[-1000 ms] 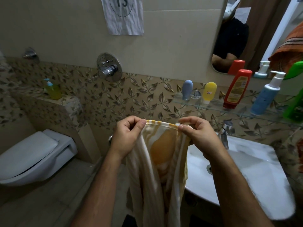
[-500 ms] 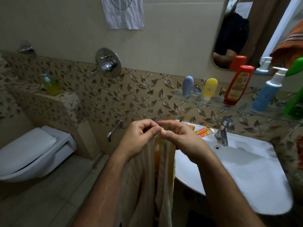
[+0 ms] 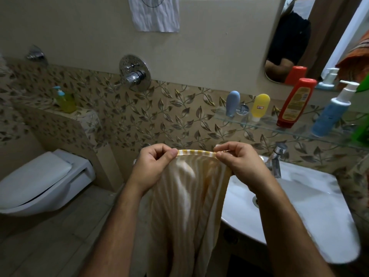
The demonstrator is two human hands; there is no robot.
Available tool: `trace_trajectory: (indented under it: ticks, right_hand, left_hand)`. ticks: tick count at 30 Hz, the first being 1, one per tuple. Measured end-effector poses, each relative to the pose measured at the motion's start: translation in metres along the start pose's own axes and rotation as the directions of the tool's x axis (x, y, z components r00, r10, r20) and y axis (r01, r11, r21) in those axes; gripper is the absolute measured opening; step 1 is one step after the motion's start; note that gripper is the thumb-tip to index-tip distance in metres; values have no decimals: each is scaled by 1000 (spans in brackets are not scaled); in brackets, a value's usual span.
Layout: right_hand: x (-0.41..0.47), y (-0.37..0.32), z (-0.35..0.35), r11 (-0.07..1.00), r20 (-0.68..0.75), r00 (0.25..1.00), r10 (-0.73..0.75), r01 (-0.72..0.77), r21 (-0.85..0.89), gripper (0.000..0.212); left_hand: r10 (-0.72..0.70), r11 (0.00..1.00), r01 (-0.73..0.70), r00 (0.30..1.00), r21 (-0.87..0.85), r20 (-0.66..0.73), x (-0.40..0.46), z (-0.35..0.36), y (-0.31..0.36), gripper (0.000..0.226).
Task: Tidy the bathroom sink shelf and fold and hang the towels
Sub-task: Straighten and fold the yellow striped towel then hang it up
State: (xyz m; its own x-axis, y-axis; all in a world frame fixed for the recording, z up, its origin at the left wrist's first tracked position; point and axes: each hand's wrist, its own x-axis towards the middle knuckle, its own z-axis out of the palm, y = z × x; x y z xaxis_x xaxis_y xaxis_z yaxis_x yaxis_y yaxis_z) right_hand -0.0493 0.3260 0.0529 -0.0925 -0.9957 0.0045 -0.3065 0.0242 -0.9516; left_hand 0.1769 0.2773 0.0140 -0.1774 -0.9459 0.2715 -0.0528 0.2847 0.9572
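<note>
Yellow-striped towel (image 3: 187, 196) hanging between both fists, left hand (image 3: 153, 166) and right hand (image 3: 239, 164) pinching its top hem (corners apart)

We are looking at a beige upper wall (image 3: 209, 37) giving way to a band of leaf-patterned tiles (image 3: 169, 116). A crumpled sheet of paper (image 3: 154, 14) is hanging on the wall, with a chrome mixer valve (image 3: 134, 73) sitting below it. A white wall-hung toilet (image 3: 44, 182) is standing at the left over pale floor tiles (image 3: 50, 246). A mirror (image 3: 311, 37) is showing at the upper right. Dim, warm light is filling the room.
</note>
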Motion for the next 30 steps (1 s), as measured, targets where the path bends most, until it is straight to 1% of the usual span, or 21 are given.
trace_trajectory:
  ticks: [1,2,4,5,7,8,10,12,14,16,17,18,20,21,23,25,27,28,29,30]
  right_hand:
    - [0,1,2,999,-12,1000,15,-16,-30,23]
    - [-1,3,3,1000,9,1000,18,-18,-13,33]
    - [-3,3,9,992,95,995,-24,12,124,41]
    - [-5,2,13,982,148,988,-51,23,186,41]
    - [-6,1,23,976,229,970,-87,37,216,39]
    - [-5,3,27,979,254,961,-105,55,196,32]
    - [-3,8,32,985,277,952,-131,94,142,10]
    - [-2,10,32,988,274,954,-120,88,127,9]
    - [-1,10,28,982,254,959,-126,85,167,10]
    - [2,10,20,974,205,968,-144,102,201,11]
    - [3,10,14,972,177,974,-143,104,212,12]
    - [4,13,9,973,151,979,-138,105,207,13]
    - [6,19,2,985,127,986,-109,90,144,14]
    - [5,21,0,992,124,989,-86,74,104,13]
    - [4,28,1,998,129,991,-34,26,62,5]
    - [3,35,4,999,146,989,-1,-3,32,33]
    - [1,39,9,997,214,977,-7,-9,77,55]
    - [0,41,12,992,253,967,-17,-14,123,58]
    - [-1,41,16,986,280,960,-29,-19,166,56]
    - [-1,43,18,982,301,953,-45,-13,186,47]
  left_hand:
    - [34,997,-32,999,73,-23,2,2,4,21]
    - [68,986,-63,997,154,-34,3,4,7,20]
    - [110,958,-106,994,265,-1,3,9,11,20]
    - [109,953,-114,993,280,34,3,11,13,21]
    - [87,960,-116,989,254,121,4,16,14,26]
    - [82,965,-118,984,234,159,4,18,13,29]
    - [84,975,-121,977,184,198,3,19,14,32]
    - [64,986,-93,977,138,202,2,17,13,28]
    - [-22,996,3,973,86,230,-1,15,5,27]
    - [-129,991,133,968,-7,217,-5,11,-11,35]
    - [-168,980,184,968,-72,189,-7,8,-18,40]
    - [-193,968,215,968,-130,161,-9,6,-25,40]
    - [-199,960,221,971,-174,134,-12,5,-28,24]
    - [-186,965,205,974,-162,128,-12,7,-26,17]
    - [-147,980,160,983,-117,113,-10,13,-19,12]
    - [-109,991,116,988,-66,108,-7,19,-12,11]
    - [-97,995,100,985,-11,146,-6,25,-9,12]
    - [-98,995,98,979,10,177,-6,29,-8,12]
    - [-96,995,93,973,24,209,-6,32,-7,12]
    - [-93,996,85,968,41,233,-7,36,-6,11]
